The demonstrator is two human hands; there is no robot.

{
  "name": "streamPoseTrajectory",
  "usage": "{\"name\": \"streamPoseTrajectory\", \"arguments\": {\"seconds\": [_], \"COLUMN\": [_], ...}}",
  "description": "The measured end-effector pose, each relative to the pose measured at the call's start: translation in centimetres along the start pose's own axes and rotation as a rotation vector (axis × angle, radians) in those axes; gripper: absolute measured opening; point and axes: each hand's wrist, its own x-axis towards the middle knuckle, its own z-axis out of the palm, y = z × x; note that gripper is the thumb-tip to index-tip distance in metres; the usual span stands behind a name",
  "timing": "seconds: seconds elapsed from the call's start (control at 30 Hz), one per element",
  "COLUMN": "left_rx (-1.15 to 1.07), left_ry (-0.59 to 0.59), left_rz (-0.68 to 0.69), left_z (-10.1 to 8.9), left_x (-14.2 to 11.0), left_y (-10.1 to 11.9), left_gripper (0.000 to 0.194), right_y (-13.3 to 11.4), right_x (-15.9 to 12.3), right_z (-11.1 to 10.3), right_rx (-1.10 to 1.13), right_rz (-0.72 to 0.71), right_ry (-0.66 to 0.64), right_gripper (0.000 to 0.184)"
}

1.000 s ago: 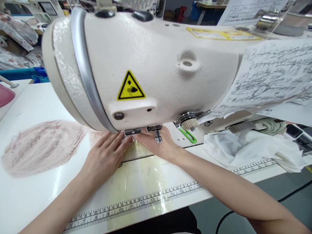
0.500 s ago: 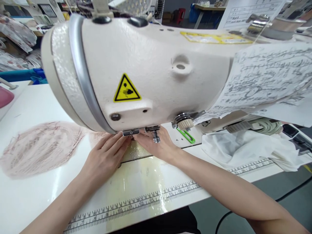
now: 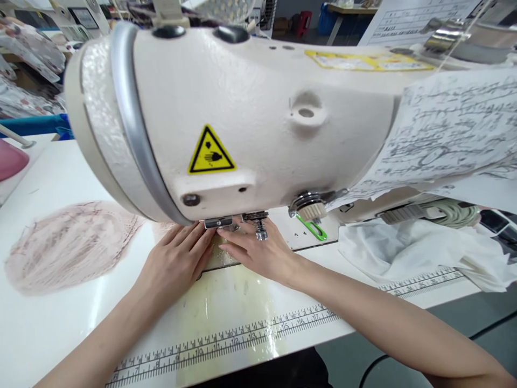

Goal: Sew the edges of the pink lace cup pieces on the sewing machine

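Observation:
A white sewing machine [image 3: 258,113] hangs over both hands, and its head hides the needle area. My left hand [image 3: 177,258] lies palm down with fingers stretched out, open, on a sheer pinkish fabric [image 3: 163,230] at the left of the needle area. Just right of it, my right hand [image 3: 262,250] reaches under the machine head. Its fingers are extended, with thumb and forefinger apart; some of the fingers are behind the metal thread guide [image 3: 260,229]. A loose oval of sheer pink fabric [image 3: 72,248] with reddish edge stitching lies flat on the left.
A green thread snipper or similar tool [image 3: 313,229] lies by the machine's base. White cloth [image 3: 391,248] is bunched at the right under a coiled cable [image 3: 452,213]. A printed ruler [image 3: 226,345] runs along the table's front edge. Handwritten paper [image 3: 452,129] covers the machine's arm.
My right hand's thumb and forefinger have parted and show more clearly beside the needle area. The left hand stays almost in place. The view has shifted slightly.

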Motion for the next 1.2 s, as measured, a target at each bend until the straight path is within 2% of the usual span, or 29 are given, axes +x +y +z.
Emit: {"name": "streamPoseTrajectory", "arguments": {"seconds": [0.23, 0.63, 0.83, 1.07, 1.2], "left_rx": [0.053, 0.035, 0.045, -0.014, 0.03], "left_ry": [0.032, 0.022, 0.008, -0.032, -0.031], "left_rz": [0.034, -0.019, -0.048, -0.104, -0.136], "left_z": [-0.2, -0.3, -0.2, -0.3, -0.8], "left_x": [0.3, 0.6, 0.5, 0.5, 0.5], "left_y": [0.1, 0.2, 0.4, 0.3, 1.0], "left_gripper": [0.04, 0.046, 0.048, 0.048, 0.042], "right_y": [0.3, -0.3, -0.3, 0.5, 0.5], "right_x": [0.0, 0.4, 0.4, 0.4, 0.2], "right_z": [0.5, 0.3, 0.4, -0.4, -0.4], "right_rx": [-0.002, -0.109, -0.104, -0.014, 0.007], "right_rz": [-0.033, 0.001, -0.02, 0.037, 0.061], "right_ry": [-0.006, -0.075, -0.034, -0.044, 0.03], "right_gripper": [0.031, 0.038, 0.039, 0.027, 0.032]}}
